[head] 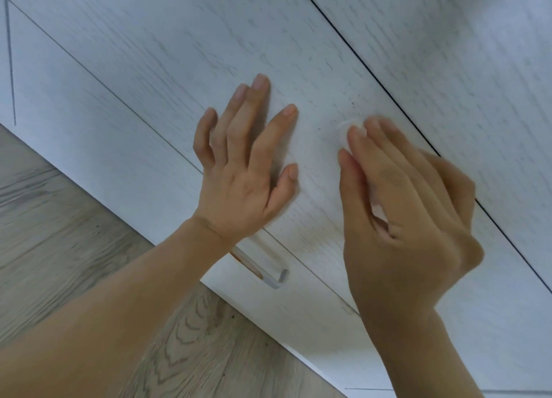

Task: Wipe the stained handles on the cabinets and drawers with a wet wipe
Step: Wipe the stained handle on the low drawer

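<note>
White drawer front (167, 57), R hand (409, 212) w/ wipe (343, 130)

Whitish wood-grain drawer front (185, 69), perhaps bluish.

Two bare hands are in view: the left hand (239, 170) with its five fingers spread flat, the right hand (409, 206) blurred. One white wet wipe (343, 130) shows as a small rounded edge at the right fingertips. One grey metal bar handle (263, 270) is visible, with orange-brown stains on it. Three whitewashed wood-grain drawer fronts (179, 54) can be counted, parted by two dark seams. One grey wood-plank floor (59, 233) lies below.
</note>
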`<state>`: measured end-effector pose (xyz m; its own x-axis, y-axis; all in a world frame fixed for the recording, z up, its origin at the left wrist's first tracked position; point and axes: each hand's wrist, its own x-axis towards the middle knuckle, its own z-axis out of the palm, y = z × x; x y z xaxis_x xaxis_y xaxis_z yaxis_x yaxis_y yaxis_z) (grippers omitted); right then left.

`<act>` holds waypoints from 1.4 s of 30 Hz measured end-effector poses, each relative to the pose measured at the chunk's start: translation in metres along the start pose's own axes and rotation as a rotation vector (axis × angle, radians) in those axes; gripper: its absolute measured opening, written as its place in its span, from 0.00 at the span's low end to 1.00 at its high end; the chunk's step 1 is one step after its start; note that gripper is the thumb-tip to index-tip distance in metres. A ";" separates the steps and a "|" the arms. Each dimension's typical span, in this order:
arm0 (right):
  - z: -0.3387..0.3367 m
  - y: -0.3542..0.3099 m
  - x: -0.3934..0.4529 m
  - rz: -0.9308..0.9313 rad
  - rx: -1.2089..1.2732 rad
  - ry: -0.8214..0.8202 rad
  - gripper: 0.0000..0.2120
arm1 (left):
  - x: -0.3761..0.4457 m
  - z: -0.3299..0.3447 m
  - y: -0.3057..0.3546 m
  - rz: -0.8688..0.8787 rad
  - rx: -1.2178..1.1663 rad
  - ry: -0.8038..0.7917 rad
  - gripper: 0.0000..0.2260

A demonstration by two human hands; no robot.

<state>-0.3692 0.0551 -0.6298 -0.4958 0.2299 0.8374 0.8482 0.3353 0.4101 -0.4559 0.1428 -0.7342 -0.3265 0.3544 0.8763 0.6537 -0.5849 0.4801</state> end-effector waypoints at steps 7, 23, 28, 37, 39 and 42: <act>0.001 -0.016 0.012 0.198 0.027 -0.028 0.05 | 0.000 0.004 0.001 -0.007 0.024 0.017 0.21; -0.007 -0.022 0.005 0.339 0.117 0.003 0.11 | 0.000 0.001 -0.004 0.032 0.034 -0.008 0.21; -0.007 -0.015 0.005 0.262 0.062 -0.003 0.07 | -0.001 0.001 -0.002 0.018 0.030 -0.008 0.21; -0.019 -0.022 0.016 0.556 0.220 -0.047 0.07 | -0.001 0.000 -0.002 0.022 0.026 -0.012 0.21; -0.015 -0.026 0.018 0.511 0.215 -0.088 0.11 | -0.001 0.000 -0.001 0.014 0.024 -0.014 0.22; -0.007 -0.026 0.020 0.398 0.168 -0.074 0.10 | 0.000 -0.001 -0.002 0.025 0.023 -0.020 0.22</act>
<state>-0.3998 0.0441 -0.6213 -0.1539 0.4339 0.8877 0.9368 0.3497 -0.0085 -0.4577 0.1434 -0.7356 -0.2961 0.3542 0.8870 0.6771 -0.5772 0.4565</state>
